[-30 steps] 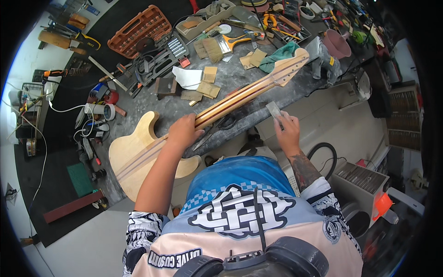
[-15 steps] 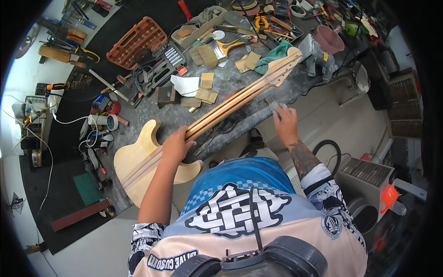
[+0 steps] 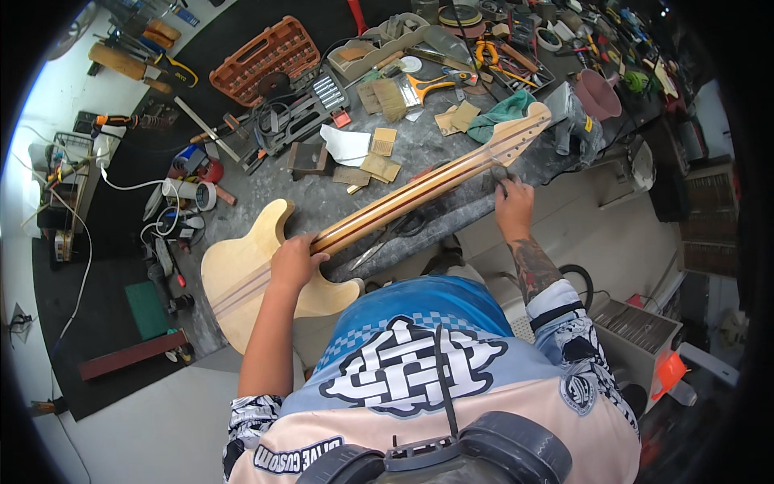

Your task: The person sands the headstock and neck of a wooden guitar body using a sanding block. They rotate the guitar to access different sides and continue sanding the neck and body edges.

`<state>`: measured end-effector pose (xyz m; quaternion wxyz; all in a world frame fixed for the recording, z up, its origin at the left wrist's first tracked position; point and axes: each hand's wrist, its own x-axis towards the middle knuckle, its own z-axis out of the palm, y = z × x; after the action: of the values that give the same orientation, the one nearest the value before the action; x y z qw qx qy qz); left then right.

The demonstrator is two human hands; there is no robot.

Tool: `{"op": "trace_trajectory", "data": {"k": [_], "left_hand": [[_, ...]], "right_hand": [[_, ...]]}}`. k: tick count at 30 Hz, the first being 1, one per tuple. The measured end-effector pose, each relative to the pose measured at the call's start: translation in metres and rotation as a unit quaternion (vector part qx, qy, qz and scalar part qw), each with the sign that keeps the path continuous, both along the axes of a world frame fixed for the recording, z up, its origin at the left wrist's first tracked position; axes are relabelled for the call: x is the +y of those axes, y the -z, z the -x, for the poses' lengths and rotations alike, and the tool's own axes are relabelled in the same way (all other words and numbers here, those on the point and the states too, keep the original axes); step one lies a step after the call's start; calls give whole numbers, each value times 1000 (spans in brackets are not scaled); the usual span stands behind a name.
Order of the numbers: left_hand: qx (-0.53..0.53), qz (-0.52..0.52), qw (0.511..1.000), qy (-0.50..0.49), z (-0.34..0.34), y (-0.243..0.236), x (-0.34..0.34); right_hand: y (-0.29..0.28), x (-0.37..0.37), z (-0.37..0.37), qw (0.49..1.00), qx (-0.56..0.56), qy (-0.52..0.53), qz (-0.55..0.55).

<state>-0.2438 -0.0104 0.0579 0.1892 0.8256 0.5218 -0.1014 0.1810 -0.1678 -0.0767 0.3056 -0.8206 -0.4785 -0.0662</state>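
The left hand [image 3: 294, 262] is clamping down where the neck meets the body of the unfinished guitar [image 3: 379, 211], fingers curled over the top edge, pinning it to the grey workbench [image 3: 451, 153]. The right hand [image 3: 513, 202] is pressing a small grey sanding pad [image 3: 498, 173] against the near edge of the neck, close to the headstock, fingers closed flat over it. The guitar is lying slantwise across the bench, its pale bare-wood body hanging off the lower left edge and its headstock pointing up to the right. Dark and reddish stripes are running the whole length of the neck and on through the body. Scissors [image 3: 387, 238] are lying just beside the neck on the near side. Beyond the neck, squares of sandpaper [image 3: 379, 165] are sitting loose, a green cloth [image 3: 504, 113] is bunched by the headstock, and an orange tool case [image 3: 266, 60] is standing open farther back.
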Motion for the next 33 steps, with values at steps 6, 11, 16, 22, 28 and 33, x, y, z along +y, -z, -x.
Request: {"op": "trace_trajectory", "data": {"k": [6, 11, 16, 22, 28, 33], "left_hand": [[-25, 2, 1000, 16, -1, 8, -1], [0, -8, 1000, 23, -5, 14, -2], [25, -9, 1000, 17, -4, 13, -1], [9, -62, 997, 34, 5, 8, -10], [-3, -88, 996, 6, 16, 7, -16], [19, -109, 994, 21, 15, 20, -20]], "right_hand": [[3, -2, -4, 1000, 0, -5, 11], [-4, -9, -7, 999, -10, -37, 29], [-10, -14, -2, 998, -15, -43, 38], [-18, -31, 15, 996, 38, 20, 76], [-20, -34, 26, 995, 58, -1, 76], [-22, -30, 32, 995, 56, -30, 83]]}}
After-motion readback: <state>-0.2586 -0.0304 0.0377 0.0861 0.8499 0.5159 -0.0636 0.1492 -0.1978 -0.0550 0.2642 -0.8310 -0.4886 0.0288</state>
